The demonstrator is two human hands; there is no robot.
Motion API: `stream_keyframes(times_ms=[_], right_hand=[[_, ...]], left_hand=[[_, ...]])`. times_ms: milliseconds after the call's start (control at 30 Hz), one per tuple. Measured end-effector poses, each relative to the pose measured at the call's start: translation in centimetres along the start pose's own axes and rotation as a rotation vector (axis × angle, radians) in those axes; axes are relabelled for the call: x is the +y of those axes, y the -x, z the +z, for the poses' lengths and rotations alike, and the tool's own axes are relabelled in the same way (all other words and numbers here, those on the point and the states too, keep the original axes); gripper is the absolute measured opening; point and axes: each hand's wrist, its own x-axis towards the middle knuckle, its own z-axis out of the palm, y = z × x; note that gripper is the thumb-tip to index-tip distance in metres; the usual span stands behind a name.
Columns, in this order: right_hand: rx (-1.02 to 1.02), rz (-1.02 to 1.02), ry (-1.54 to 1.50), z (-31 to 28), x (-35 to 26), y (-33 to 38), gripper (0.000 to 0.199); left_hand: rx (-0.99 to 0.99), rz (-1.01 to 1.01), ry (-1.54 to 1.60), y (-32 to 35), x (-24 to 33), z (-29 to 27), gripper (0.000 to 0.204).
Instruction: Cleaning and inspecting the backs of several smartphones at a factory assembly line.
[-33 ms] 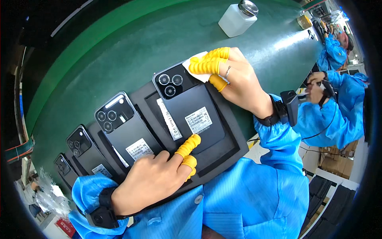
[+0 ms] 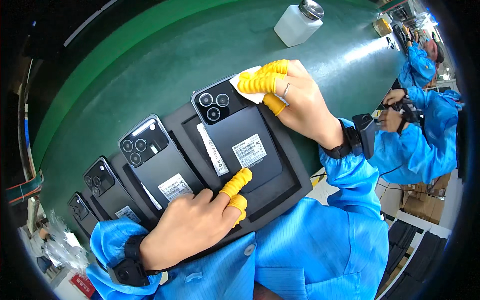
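A black phone (image 2: pixel 240 135) lies back up in a black foam tray (image 2: pixel 292 175), its three-lens camera block toward the far side. My right hand (image 2: pixel 295 100), with yellow finger cots, pinches a white cloth (image 2: pixel 248 75) against the phone's far right corner beside the cameras. My left hand (image 2: pixel 195 225), also in yellow cots, rests on the tray's near edge. Its index fingertip presses on the phone's near end, just below a white label. Blue sleeves and dark wrist devices cover both forearms.
Further black phones (image 2: pixel 155 157) lie in trays in a row to the left on the green belt (image 2: pixel 150 65). A white bottle with a metal cap (image 2: pixel 298 22) stands at the far side. A co-worker in a blue coat (image 2: pixel 425 135) works at the right, above stacked boxes.
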Motion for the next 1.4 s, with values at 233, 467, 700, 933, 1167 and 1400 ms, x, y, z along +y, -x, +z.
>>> stream_keyframes(times_ms=[233,467,700,933,1167,1400], right_hand=[[-0.051,-0.043,0.052,-1.1,-1.6,2.1,0.032],[-0.067,0.113,-0.081,-1.9,-3.2,3.2,0.03],[0.123,0.372,-0.407,-3.5,-2.7,3.8,0.02],[0.317,0.526,-0.764,-4.1,-2.5,3.7,0.023],[0.324,0.503,-0.759,-4.8,-3.0,4.0,0.024],[0.37,0.493,-0.755,-4.8,-2.8,5.3,0.023]], left_hand=[[-0.026,-0.026,0.0,-0.3,0.3,-0.1,0.023],[0.022,-0.023,-0.029,-0.3,0.4,0.1,0.02],[0.033,0.051,-0.023,1.4,0.9,-0.8,0.028],[-0.132,-0.001,-0.004,3.7,2.8,-0.8,0.045],[-0.131,-0.028,-0.077,4.7,4.3,0.2,0.059],[0.019,-0.097,-0.049,4.5,5.0,1.7,0.052]])
